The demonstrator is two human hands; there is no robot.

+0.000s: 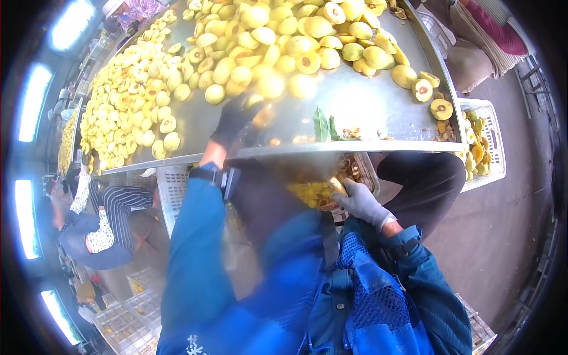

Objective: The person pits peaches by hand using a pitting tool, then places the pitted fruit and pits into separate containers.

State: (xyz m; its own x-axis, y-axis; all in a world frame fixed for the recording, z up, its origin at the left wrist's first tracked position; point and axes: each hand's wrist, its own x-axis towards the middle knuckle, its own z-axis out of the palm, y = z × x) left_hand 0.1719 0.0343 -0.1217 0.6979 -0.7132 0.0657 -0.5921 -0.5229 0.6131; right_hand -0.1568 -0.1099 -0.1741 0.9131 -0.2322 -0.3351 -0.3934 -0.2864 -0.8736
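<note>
In a dark glove, my left hand (233, 116) reaches over the near edge of the metal table (195, 135). Its fingers are blurred beside a yellow fruit half (254, 101), and whether they grip it I cannot tell. Beyond lies a big heap of halved yellow peaches (275, 49), some with the pit side up. My right hand (363, 203), in a grey glove, is lower, in front of my lap. Its fingers close on a small tan object (338, 186), too blurred to name. Below that hand, a crate (370, 175) holds yellow pieces and brown pits.
Green leaves (320, 125) and pit scraps (353, 132) lie by the table's raised rim. At the right stands a white crate (497, 146) of fruit halves. A seated person (100, 239) works at the left, another person (479, 49) is at the far right. Plastic crates (126, 326) stand lower left.
</note>
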